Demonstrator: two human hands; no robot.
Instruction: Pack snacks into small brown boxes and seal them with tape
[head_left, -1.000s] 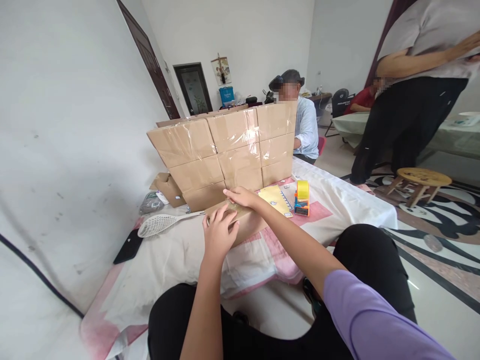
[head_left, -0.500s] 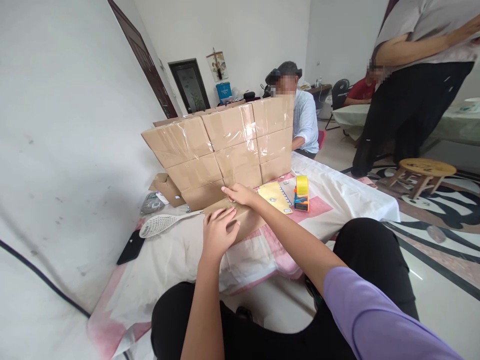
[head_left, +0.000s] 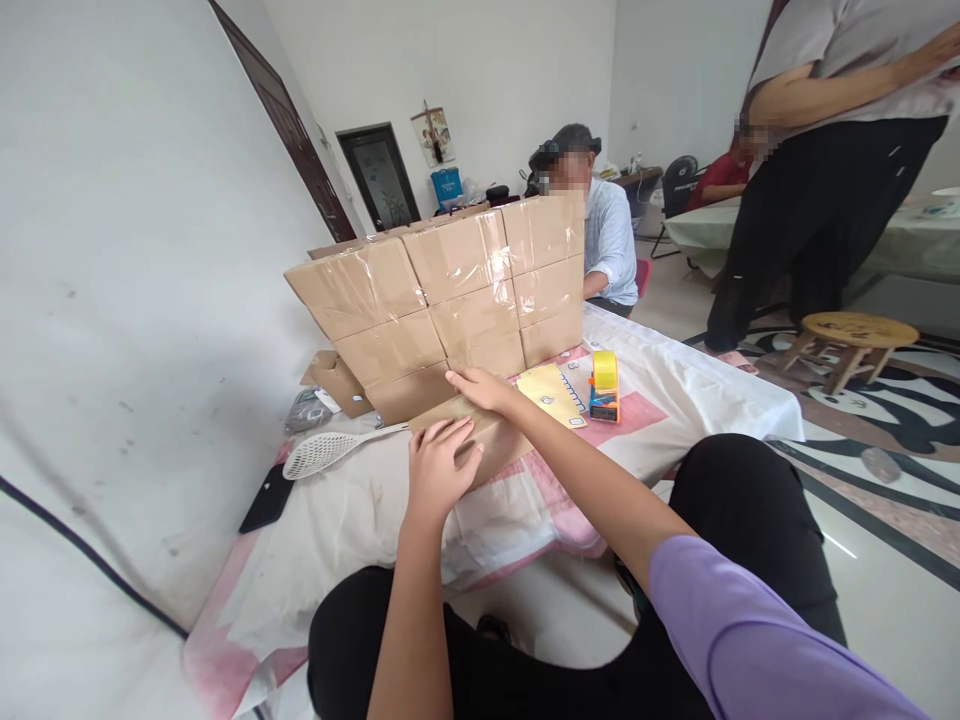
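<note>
On the tablecloth [head_left: 352, 520], the carton stack [head_left: 442, 295] stands just behind our box [head_left: 502, 450]; shoving that backward could topple the stack. Our left hand [head_left: 441, 468] rests on it, fingers loose; whether our right hand [head_left: 484, 388] grips, we can't tell.

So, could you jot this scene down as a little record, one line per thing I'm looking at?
Left hand: fingers spread over the near top edge of a cardboard box
Right hand: on the same box, toward its far side
Behind box: stack of brown cartons
Left of box: white slotted spoon, black phone
Right of box: tape dispenser with yellow roll
Table cover: white-and-pink cloth
Beyond: seated person in dark hat
</note>
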